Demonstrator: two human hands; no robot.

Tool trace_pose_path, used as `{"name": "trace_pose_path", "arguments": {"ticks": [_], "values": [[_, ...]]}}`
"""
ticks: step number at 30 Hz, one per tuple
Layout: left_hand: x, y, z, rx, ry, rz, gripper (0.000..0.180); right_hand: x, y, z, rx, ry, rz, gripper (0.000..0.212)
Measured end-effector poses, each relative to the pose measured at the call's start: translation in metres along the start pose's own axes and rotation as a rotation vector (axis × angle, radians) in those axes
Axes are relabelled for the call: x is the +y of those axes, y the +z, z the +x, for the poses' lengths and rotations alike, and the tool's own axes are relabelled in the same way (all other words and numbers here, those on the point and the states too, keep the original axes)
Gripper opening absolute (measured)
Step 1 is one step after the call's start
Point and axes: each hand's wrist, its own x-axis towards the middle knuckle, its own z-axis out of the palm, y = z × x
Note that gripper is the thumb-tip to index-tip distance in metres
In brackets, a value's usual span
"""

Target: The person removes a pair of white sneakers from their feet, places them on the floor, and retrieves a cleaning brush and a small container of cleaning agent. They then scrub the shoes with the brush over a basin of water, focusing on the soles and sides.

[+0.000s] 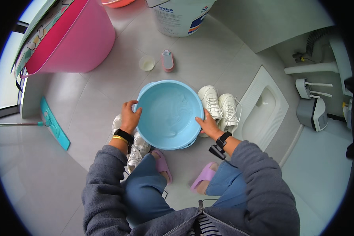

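A light blue plastic basin (167, 112) is between my hands in the middle of the view. Its bottom looks wet or holds a little water; I cannot make out which. My left hand (130, 117) grips the rim on the left side, and my right hand (209, 125) grips it on the right with the thumb over the edge. Two white lace-up sneakers (211, 103) stand right of the basin, beside my right hand. On the other side, a white sneaker (137, 152) and part of another (117, 122) show around my left wrist, partly covered by my arm.
A pink-and-grey scrub brush (168, 61) and a small translucent bowl (147, 63) lie beyond the basin. Farther back stand a white bucket (177, 19) and a large pink tub (82, 39). A squat toilet (263, 100) is at right, a teal mop (54, 124) at left, a toilet-brush holder (312, 113) far right.
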Motion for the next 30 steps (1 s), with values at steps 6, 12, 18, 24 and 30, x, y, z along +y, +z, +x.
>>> {"name": "trace_pose_path", "arguments": {"ticks": [6,12,18,24,30], "values": [[-0.039,0.028,0.019,-0.221,-0.192,-0.014,0.069,-0.016,-0.049,0.001,-0.178,0.084,-0.424,0.057],[-0.033,0.029,0.015,-0.377,-0.184,0.083,0.066,-0.003,-0.064,-0.012,-0.008,-0.319,-0.968,0.055],[-0.018,0.029,0.015,-0.415,-0.291,0.100,0.051,0.003,-0.069,0.013,0.209,-0.180,-0.581,0.060],[-0.033,0.030,0.026,-0.483,-0.430,-0.087,0.046,-0.016,-0.105,0.022,0.352,-0.225,-0.096,0.054],[-0.034,0.043,0.033,-0.204,-0.241,-0.012,0.048,-0.074,-0.124,-0.033,0.311,-0.457,-0.070,0.052]]}}
